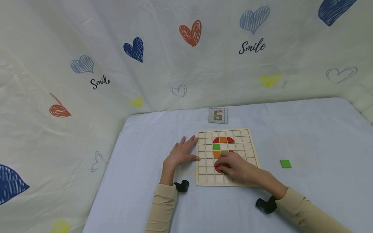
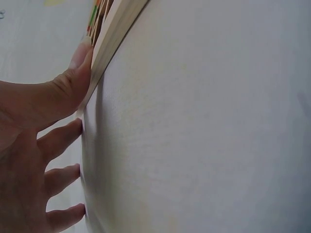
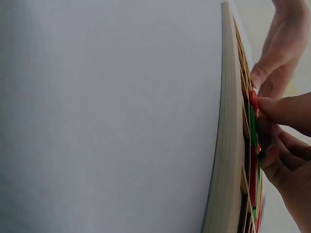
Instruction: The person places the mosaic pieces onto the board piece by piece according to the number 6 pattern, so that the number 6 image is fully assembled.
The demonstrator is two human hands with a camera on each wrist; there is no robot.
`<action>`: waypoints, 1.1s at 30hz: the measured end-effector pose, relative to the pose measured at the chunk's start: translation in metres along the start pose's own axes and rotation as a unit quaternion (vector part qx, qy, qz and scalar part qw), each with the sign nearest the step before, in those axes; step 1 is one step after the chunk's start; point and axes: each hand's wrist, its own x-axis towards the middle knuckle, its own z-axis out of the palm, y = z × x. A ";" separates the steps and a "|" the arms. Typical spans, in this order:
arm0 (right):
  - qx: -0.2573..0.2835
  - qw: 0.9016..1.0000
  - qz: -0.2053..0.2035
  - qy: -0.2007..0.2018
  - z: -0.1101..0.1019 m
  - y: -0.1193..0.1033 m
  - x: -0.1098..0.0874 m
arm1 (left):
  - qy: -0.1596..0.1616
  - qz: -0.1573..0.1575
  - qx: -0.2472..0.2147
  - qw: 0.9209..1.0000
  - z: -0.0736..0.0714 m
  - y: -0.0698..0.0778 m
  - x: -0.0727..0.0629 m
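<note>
A square wooden grid board (image 1: 204, 178) lies on the table. Flat tiles form a figure in its middle: red rounded tiles (image 1: 231, 139), orange tiles (image 1: 222, 139) and green tiles (image 1: 216, 147). Fingers spread, my left hand (image 1: 180, 154) rests at the board's left side, its thumb (image 2: 80, 56) against the wooden rim (image 2: 114, 36). My right hand (image 1: 237, 164) reaches over the lower part of the board with bent fingers. Its thumb (image 3: 279, 109) touches a red tile (image 3: 253, 98) at the figure's lower left; I cannot tell whether the fingers pinch it. That hand hides several cells.
One loose green tile (image 1: 285, 164) lies on the white cloth (image 1: 314, 139) right of the board. Behind the board is a small pattern card (image 1: 218, 116) with a similar coloured figure. A curtain (image 1: 157, 74) printed with hearts hangs behind the table. Black devices (image 1: 266, 205) sit at both wrists.
</note>
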 end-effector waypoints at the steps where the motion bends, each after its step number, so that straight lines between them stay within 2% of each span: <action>1: 0.000 1.000 0.002 -0.001 0.000 -0.001 0.000 | 0.000 0.000 0.000 1.000 0.000 0.000 0.000; 8: -0.017 0.999 0.038 -0.019 0.005 -0.006 -0.002 | 0.001 -0.001 -0.001 1.000 -0.001 0.000 0.000; 21: -0.037 0.998 0.051 -0.011 0.006 -0.008 -0.005 | -0.001 -0.001 0.003 1.000 0.000 0.000 0.000; 27: -0.042 0.999 0.032 0.011 0.002 -0.011 -0.008 | 0.002 -0.002 0.001 1.000 0.000 0.001 0.000; 33: -0.052 0.997 0.039 0.034 -0.004 -0.006 -0.018 | 0.004 -0.002 0.000 1.000 0.003 -0.001 0.001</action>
